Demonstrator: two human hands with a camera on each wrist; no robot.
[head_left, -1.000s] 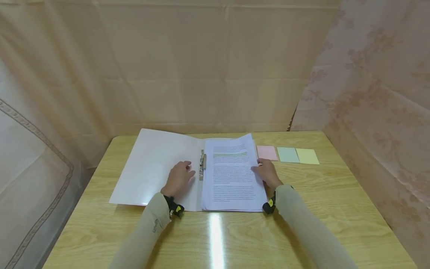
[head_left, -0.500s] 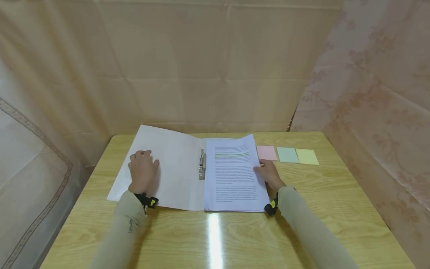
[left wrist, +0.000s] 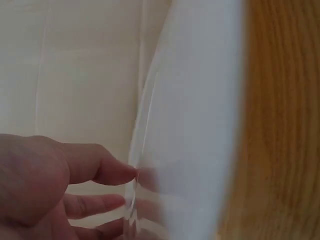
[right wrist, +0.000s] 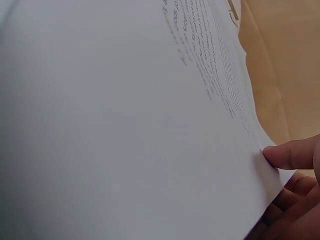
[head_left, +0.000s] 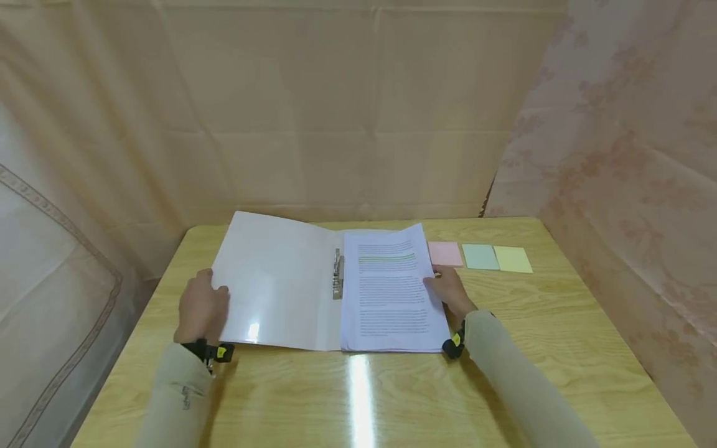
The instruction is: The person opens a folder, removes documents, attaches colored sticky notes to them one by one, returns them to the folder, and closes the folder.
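A white ring binder lies spread on the table, its metal clip at the spine. Printed sheets with a green highlighted line lie over its right side. At the outer edge of the left cover, my left hand has its thumb and fingertips close together; in the left wrist view the cover's glossy edge meets them. My right hand pinches the right edge of the sheets, thumb on top and the other fingers partly hidden beneath, as the right wrist view shows.
Right of the sheets, toward the back, lie pink, green and yellow sticky notes side by side. The wooden table ends at a beige cloth behind. Patterned cloth hangs at the right.
My left hand has gone from beside the clip leftward across the cover to its outer edge. My right hand keeps hold of the sheets, nearly still.
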